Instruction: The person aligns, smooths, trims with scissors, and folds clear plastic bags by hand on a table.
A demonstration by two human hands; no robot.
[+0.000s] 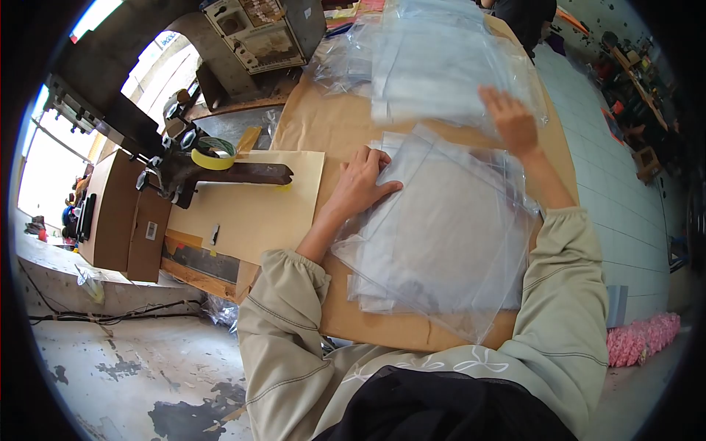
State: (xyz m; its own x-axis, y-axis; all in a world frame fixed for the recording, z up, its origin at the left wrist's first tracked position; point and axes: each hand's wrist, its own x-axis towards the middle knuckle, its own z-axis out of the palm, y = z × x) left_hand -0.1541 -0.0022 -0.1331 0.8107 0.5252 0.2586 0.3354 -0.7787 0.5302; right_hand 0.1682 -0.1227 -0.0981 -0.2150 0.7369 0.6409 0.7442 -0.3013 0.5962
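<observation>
A pile of clear plastic sheets or bags lies on the brown-covered table, its pieces turned at different angles. My left hand rests on the pile's upper left edge, thumb stretched out over the plastic and the other fingers curled. Farther back lies a second stack of clear plastic. My right hand is at the near right part of that back stack, fingers stretched out and somewhat blurred; nothing can be made out in it.
On the left stands a machine with a dark arm over a cardboard sheet. A tape roll sits by the arm. A cardboard box is farther left. Another person is at the back; a pink bundle lies right.
</observation>
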